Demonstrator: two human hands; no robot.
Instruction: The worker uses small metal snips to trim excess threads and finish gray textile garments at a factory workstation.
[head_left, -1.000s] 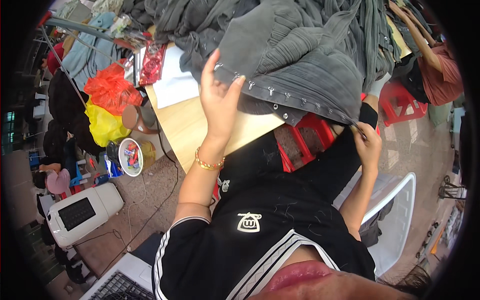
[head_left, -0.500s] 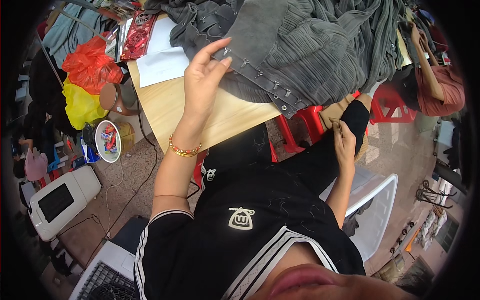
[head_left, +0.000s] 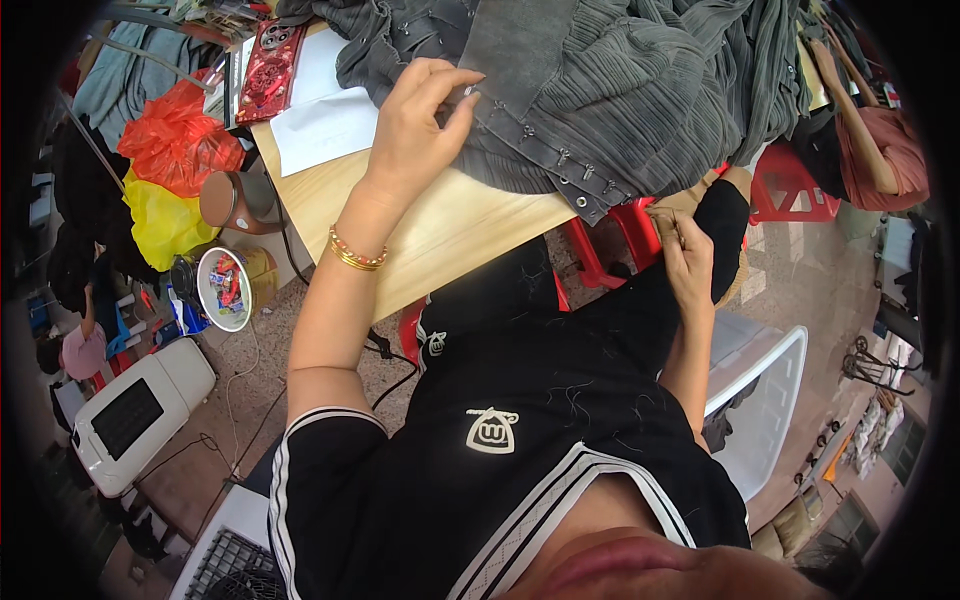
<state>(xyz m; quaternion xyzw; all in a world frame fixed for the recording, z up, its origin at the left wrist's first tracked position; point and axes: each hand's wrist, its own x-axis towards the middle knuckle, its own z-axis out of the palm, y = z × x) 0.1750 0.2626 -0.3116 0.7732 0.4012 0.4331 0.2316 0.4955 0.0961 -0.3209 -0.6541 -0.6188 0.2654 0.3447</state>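
Observation:
A grey ribbed garment (head_left: 610, 110) with a row of metal hooks along its edge lies heaped on a light wooden table (head_left: 450, 235). My left hand (head_left: 420, 125) rests on the garment's edge, thumb and fingers pinching the hooked strip. My right hand (head_left: 685, 255) hangs below the table's right corner over my black-trousered knee, fingers curled together; whether it holds something small is not clear. A beaded and gold bracelet sits on my left wrist.
White paper (head_left: 320, 125) and a red patterned case (head_left: 268, 70) lie at the table's left. Red and yellow plastic bags (head_left: 165, 180), a bowl of small items (head_left: 222, 288) and a white appliance (head_left: 135, 415) stand on the floor left. A white plastic crate (head_left: 765, 400) and red stool (head_left: 610, 245) are right. Another person (head_left: 870, 140) sits far right.
The view has tilted, so the table and garment appear higher. My left hand slid along the hooked edge and now pinches it. My right hand dropped lower beside my knee.

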